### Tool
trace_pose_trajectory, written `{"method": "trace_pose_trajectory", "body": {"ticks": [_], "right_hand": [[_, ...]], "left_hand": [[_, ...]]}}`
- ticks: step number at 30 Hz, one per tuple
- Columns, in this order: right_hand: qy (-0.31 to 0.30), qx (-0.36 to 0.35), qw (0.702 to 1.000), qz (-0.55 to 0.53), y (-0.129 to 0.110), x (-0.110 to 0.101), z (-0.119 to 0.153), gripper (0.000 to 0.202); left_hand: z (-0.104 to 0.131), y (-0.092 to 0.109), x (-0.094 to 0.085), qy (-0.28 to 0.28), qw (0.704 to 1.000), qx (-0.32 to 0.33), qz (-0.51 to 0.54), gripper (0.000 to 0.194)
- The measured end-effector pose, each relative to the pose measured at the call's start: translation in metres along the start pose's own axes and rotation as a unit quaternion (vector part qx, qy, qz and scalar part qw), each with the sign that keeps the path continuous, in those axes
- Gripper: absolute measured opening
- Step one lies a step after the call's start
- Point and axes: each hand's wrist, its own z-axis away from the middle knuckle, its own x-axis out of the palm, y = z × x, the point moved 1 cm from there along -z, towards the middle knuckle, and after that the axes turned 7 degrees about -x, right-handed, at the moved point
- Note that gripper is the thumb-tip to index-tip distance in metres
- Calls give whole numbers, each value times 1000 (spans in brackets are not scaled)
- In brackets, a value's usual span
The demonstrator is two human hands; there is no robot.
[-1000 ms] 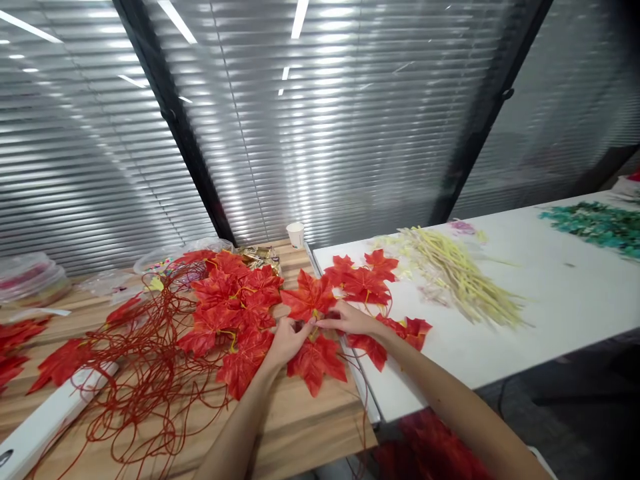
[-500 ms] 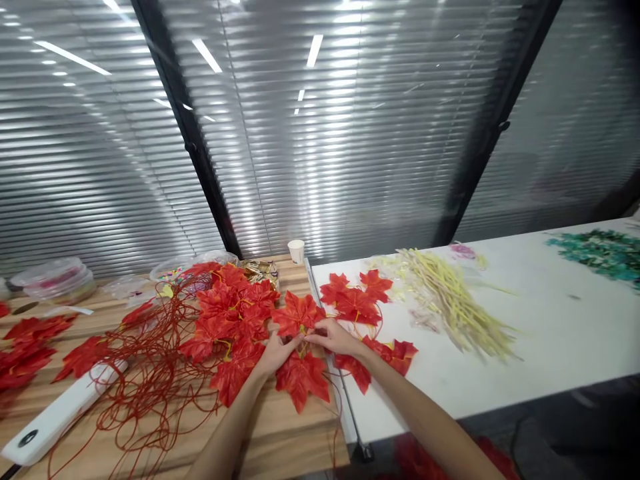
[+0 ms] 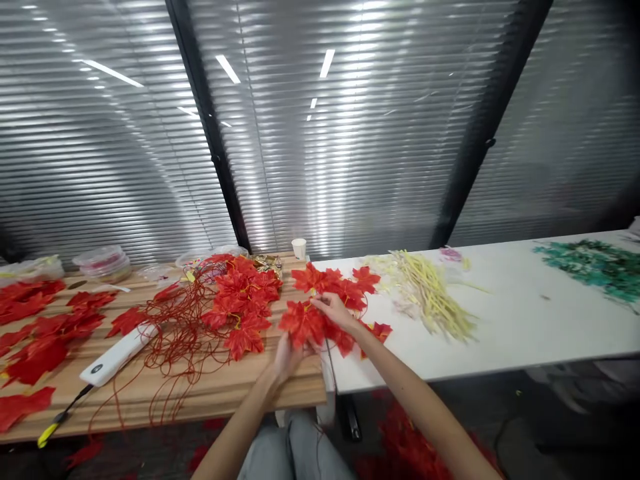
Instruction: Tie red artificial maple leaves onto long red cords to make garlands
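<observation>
My left hand is under a red maple leaf near the joint of the two tables, its fingers mostly hidden by the leaf. My right hand pinches at the leaf's upper right, by a yellowish stem. More red leaves lie just beyond and to the right, over the white table's edge. To the left, a pile of red leaves rests on the wooden table beside a tangle of red cord.
A white device with a cable lies on the wooden table, left of my arms. Behind stand a paper cup and plastic tubs. The white table holds yellow stems and green foliage.
The view has shifted, showing more floor and my legs. My left hand has moved lower, beneath the leaf. The lower loose leaf is no longer separate below my hands.
</observation>
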Motion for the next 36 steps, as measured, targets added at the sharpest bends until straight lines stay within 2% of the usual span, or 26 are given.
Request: {"method": "trace_pose_trajectory", "body": {"ticks": [3, 5, 8, 13, 19, 22, 27, 32, 36], "right_hand": [[37, 0, 999, -2, -20, -22, 16, 33], [69, 10, 998, 1, -33, -41, 30, 34], [101, 15, 995, 4, -50, -66, 52, 36], [85, 12, 994, 66, -80, -89, 91, 35], [86, 0, 987, 137, -135, -105, 138, 35], [83, 2, 979, 187, -155, -118, 162, 36], [93, 9, 958, 272, -170, -142, 201, 39], [82, 38, 944, 317, -179, -156, 238, 42], [93, 60, 926, 361, -194, -168, 265, 44]], "left_hand": [[25, -7, 9, 5, 1000, -16, -19, 31], [40, -9, 12, 18, 998, -20, -59, 26], [57, -6, 16, 23, 991, -30, -127, 30], [77, 10, 29, 19, 972, -30, -234, 38], [99, 27, 60, -38, 914, -33, -403, 43], [104, 30, 73, -52, 878, -2, -476, 41], [104, 25, 85, -46, 838, 109, -532, 36], [103, 11, 94, -53, 822, 119, -554, 38], [106, 3, 111, -65, 784, 148, -599, 38]]}}
